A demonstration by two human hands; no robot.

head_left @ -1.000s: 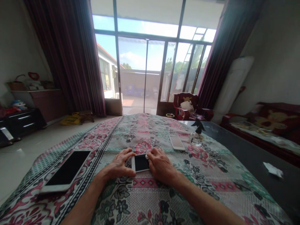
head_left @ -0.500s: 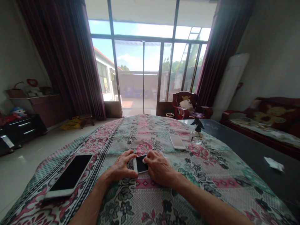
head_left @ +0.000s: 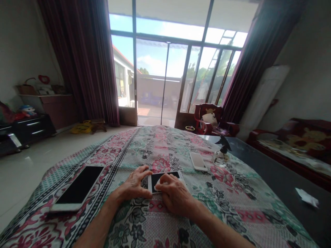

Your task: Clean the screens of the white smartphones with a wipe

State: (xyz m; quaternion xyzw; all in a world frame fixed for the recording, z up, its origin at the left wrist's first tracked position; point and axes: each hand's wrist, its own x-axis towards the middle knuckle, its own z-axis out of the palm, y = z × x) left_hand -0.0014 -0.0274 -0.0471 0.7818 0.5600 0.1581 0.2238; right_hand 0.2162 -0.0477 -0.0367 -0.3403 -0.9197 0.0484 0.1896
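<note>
A white smartphone (head_left: 155, 177) with a dark screen lies sideways on the flowered tablecloth (head_left: 144, 224) in front of me. My left hand (head_left: 133, 183) grips its left end, thumb at the near corner and forefinger at the far one. Pinched in the bent fingers of my right hand (head_left: 174, 193) is a small white wipe (head_left: 156, 188), pressed against the screen. My right fingers cover part of the screen, and most of the wipe is hidden under them.
A larger white phone (head_left: 79, 187) lies at left. Another white phone (head_left: 198, 162) lies face-down or blank at right, beside a clear spray bottle (head_left: 221, 158) with a black head. Crumpled white paper (head_left: 307, 197) rests on the dark table (head_left: 279, 175) at far right.
My right hand has shifted the wipe slightly left and nearer across the screen, uncovering the phone's far right part. My left hand keeps its place. The whole view has tilted a little.
</note>
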